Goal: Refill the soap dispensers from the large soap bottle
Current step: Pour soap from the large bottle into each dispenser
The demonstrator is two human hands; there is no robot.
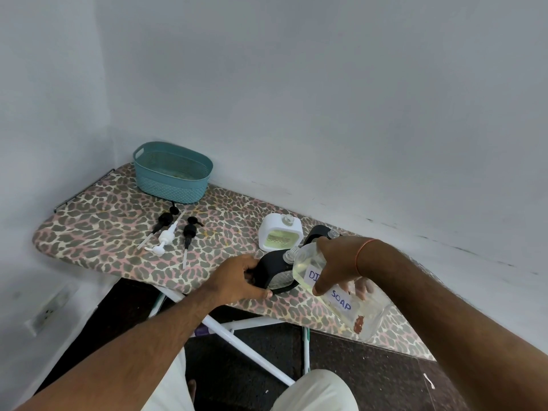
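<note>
Leopard-print board [118, 232] carries everything. Left hand [237, 280] grips the black dispenser [275, 269] to steady it; right hand [332, 262], at 3 o'clock, holds the tilted soap bottle [341, 295], mouth at the dispenser's neck, seemingly to pour.

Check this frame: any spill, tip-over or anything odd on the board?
No spill shows. The three pump heads lie loose on the ironing board, which fits the uncapped dispensers. The left hand steadies the black dispenser while the right hand tilts the large soap bottle to its neck. Nothing else stands out.
</note>
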